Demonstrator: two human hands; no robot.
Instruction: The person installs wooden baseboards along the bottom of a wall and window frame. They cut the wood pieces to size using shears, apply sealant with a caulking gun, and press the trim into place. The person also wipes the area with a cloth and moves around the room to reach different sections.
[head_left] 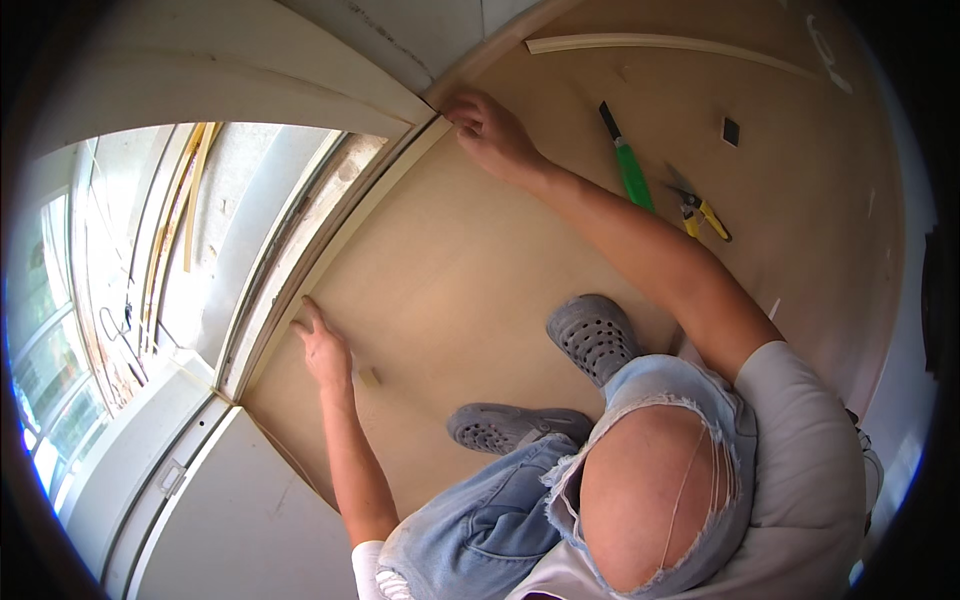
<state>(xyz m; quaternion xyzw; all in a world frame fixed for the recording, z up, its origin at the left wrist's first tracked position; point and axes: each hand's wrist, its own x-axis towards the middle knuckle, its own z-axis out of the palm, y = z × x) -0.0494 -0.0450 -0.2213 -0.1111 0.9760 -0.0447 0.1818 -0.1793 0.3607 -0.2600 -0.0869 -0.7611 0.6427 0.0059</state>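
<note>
A pale, narrow trim strip [345,232] runs along the floor edge beside the door threshold. Near the strip's lower end, my left hand [326,350] reaches forward with fingers apart, its fingertips at the strip. My right hand [490,132] is at the far end, by the corner of the door frame [395,105]. Its fingers are curled in close to the strip's end; whether they pinch anything is hidden. Right of that hand, a green-handled knife [632,172] with a dark blade lies on the brown floor board [450,270], beside yellow-handled snips [708,215].
Another long trim strip [660,42] lies at the far side. A small dark square piece [730,131] and a small tan block [370,377] are on the floor. My grey clogs [595,335] stand close to the work. A white panel [235,515] borders the lower left.
</note>
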